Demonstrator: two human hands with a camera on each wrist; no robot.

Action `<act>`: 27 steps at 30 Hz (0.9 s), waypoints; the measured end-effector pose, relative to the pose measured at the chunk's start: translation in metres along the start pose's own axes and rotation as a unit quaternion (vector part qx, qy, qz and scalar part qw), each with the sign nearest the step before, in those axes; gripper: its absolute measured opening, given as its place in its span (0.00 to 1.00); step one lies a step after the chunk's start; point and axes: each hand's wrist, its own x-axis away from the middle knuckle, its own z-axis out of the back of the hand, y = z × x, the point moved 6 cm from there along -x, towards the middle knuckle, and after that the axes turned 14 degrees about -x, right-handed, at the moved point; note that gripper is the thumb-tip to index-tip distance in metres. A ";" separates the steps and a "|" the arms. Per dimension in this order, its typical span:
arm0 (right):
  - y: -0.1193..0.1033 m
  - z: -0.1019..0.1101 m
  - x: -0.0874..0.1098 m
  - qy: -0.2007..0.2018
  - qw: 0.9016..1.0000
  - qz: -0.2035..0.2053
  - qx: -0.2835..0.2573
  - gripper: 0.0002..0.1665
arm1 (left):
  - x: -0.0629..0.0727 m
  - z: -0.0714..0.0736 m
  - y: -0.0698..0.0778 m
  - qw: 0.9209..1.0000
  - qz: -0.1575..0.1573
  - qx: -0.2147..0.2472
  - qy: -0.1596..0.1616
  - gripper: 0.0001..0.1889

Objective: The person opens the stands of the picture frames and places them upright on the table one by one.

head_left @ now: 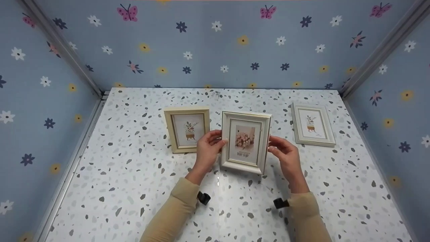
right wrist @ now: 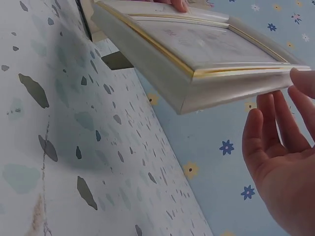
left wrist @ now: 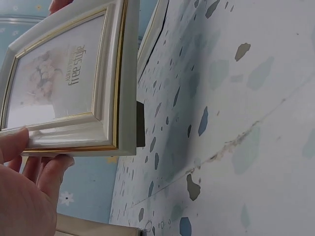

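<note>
Between my two hands is a white picture frame [head_left: 245, 164] with gold trim, its print showing pink flowers and the words "free style". My left hand [head_left: 209, 149] pinches its left side, thumb on the front and fingers behind. On the opposite side my right hand [head_left: 285, 156] grips the edge with thumb and fingertips. Both wrist views show the picture frame [left wrist: 64, 140] raised off the table, with a dark stand piece [right wrist: 117, 60] jutting out at its back. Just left of it, a cream picture frame [head_left: 169, 131] with a potted-plant print stands leaning back, partly hidden by my left hand.
A second white picture frame [head_left: 331, 129] with a plant print is at the right rear of the speckled table [head_left: 134, 201]. Blue flowered panels [head_left: 215, 47] wall the table at the back and on both sides.
</note>
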 end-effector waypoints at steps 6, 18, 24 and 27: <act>0.001 0.001 0.001 -0.027 1.000 0.003 -0.012 0.18 | 0.001 -0.002 0.001 1.000 -0.005 -0.005 -0.022 0.18; -0.003 -0.007 0.001 -0.044 0.999 0.007 -0.002 0.21 | -0.002 -0.001 0.002 0.996 0.032 0.046 -0.073 0.20; -0.008 -0.017 0.002 -0.063 0.998 0.014 0.023 0.21 | -0.001 -0.001 0.003 0.991 0.042 0.079 -0.095 0.20; -0.008 -0.022 0.002 -0.075 0.997 0.010 0.019 0.22 | 0.000 -0.001 0.003 0.989 0.043 0.091 -0.108 0.20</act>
